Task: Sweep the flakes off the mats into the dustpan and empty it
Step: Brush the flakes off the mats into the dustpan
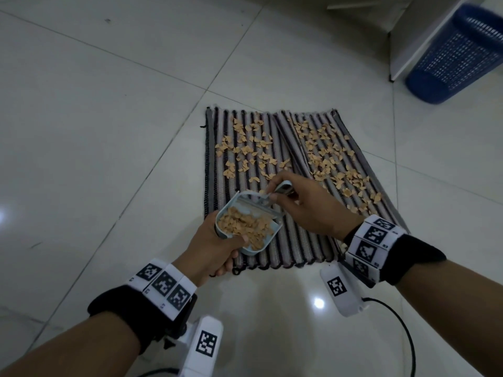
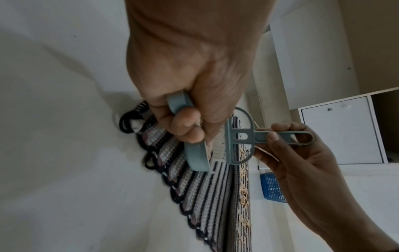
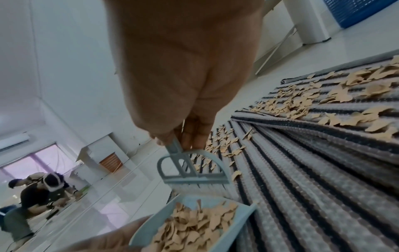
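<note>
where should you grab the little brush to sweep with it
By its flat looped handle, coming from the end away from the bristles, as the right hand pinches it now. The handle sticks straight out from the arched brush head, which leaves the bristles free against the dustpan.

blue basket [image 1: 460, 53]: blurred, cut by edge | brush [image 1: 283, 190]: mostly hidden by right hand [image 1: 307, 205]

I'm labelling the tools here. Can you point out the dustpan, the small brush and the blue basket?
dustpan [image 1: 246, 251]: head view, near rim.
brush [image 2: 239, 136]: left wrist view, plastic head frame.
blue basket [image 1: 457, 58]: head view, mesh side wall.
</note>
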